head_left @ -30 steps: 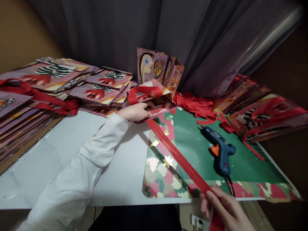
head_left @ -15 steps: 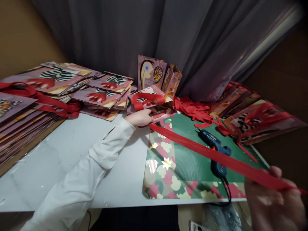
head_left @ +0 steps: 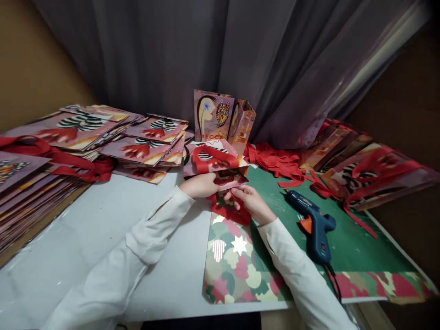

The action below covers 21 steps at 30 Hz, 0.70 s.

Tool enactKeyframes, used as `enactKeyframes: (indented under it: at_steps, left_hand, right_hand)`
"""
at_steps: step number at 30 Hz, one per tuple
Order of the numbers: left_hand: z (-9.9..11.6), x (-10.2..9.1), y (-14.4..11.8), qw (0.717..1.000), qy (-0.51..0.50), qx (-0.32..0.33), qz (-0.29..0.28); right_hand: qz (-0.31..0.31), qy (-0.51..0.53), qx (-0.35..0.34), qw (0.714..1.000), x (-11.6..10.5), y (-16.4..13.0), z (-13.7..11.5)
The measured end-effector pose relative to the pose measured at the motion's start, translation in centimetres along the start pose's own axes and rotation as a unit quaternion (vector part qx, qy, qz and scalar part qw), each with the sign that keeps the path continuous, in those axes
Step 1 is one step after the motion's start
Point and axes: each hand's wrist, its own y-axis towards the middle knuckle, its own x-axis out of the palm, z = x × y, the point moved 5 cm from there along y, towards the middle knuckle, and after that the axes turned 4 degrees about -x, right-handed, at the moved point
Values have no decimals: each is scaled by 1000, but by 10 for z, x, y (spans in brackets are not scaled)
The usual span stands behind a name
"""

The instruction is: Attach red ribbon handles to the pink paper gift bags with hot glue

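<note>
Right now your left hand [head_left: 201, 185] pins the flat paper bag [head_left: 215, 160] left of the glue gun [head_left: 314, 222] while your right hand's [head_left: 250, 201] fingers pinch the red ribbon [head_left: 228, 211] at its mouth; next seems careful handle placement.

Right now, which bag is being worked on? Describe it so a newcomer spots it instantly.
Start at the green mat on the white table, where the blue glue gun lies. At the mat's far left corner a flat pink paper bag lies under the left hand, the right hand pinching red ribbon at its edge. Unlike the stacked bags and the upright bag, it lies singly.
</note>
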Motion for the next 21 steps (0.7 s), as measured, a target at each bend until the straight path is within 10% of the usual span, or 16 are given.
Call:
enactKeyframes:
  at_steps: [21]
  left_hand:
    - [-2, 7, 13, 1000, 3, 13, 24]
  right_hand:
    - [15, -46, -20, 999, 2, -18, 0]
